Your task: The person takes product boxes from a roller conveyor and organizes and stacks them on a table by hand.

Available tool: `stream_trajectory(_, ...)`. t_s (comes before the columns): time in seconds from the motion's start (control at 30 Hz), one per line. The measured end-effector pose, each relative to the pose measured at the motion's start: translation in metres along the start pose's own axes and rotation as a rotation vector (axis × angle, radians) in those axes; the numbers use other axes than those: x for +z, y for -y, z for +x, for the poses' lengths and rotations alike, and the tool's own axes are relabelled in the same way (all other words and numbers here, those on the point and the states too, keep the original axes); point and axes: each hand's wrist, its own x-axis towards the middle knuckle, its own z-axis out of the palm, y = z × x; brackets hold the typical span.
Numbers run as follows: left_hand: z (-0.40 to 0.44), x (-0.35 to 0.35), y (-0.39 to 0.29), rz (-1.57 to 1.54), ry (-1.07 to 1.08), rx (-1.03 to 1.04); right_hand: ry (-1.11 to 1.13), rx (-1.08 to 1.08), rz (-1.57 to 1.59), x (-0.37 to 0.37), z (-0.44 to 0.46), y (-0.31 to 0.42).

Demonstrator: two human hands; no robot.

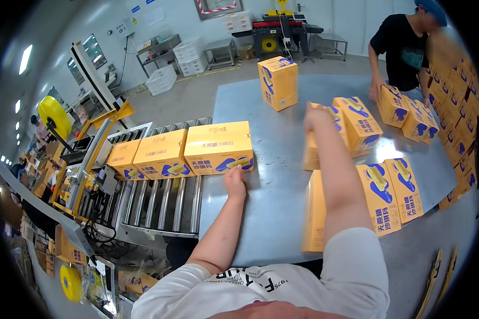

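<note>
A row of yellow cartons with blue pictures and Chinese print stretches from the roller conveyor onto the table. At the front lower edge of its right-hand carton [219,149] is my left hand [235,182], fingers curled; whatever they might hold is hidden. My right arm reaches across the table. Blurred by motion, my right hand [316,117] grips the top left of another yellow carton [327,139]. A further carton [356,125] stands right beside that one. Nearer me are several upright cartons [378,196], partly covered by my right forearm.
The metal table [271,212] meets the roller conveyor [159,204] at its left. One carton [278,84] stands alone at the far side. At the far right a co-worker [404,50] touches cartons [394,106], beside a tall carton stack [455,101]. A taping machine [90,127] spans the conveyor.
</note>
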Motion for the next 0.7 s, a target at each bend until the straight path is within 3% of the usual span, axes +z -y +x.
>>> stream_trajectory(0.1, 0.0, -0.001, 0.003, -0.004, 0.023, 0.011, -0.06, 0.246, -0.092, 0.007, 0.012, -0.026)
stream_trajectory(0.2, -0.001, -0.001, 0.009, 0.045, 0.043, 0.026, -0.206, 0.203, -0.033, 0.015, 0.02, -0.018)
stream_trajectory(0.3, -0.001, 0.0, 0.009, 0.072, 0.036, 0.026, -0.403, 0.028, 0.014, 0.012, 0.013, 0.006)
stream_trajectory(0.4, -0.002, 0.0, 0.002, 0.181, 0.076, 0.05, -0.302, -0.217, 0.16, 0.002, 0.006, 0.021)
stream_trajectory(0.5, 0.0, -0.003, 0.008, 0.16, 0.151, 0.034, -0.336, -0.458, 0.314, 0.014, 0.018, 0.026)
stream_trajectory(0.6, 0.0, -0.003, 0.009, 0.121, 0.222, 0.014, -0.197, -0.665, 0.618, 0.026, 0.023, 0.034)
stream_trajectory(0.7, -0.002, -0.002, 0.005, 0.168, 0.278, -0.003, -0.131, -0.701, 0.717, 0.028, 0.021, 0.04)
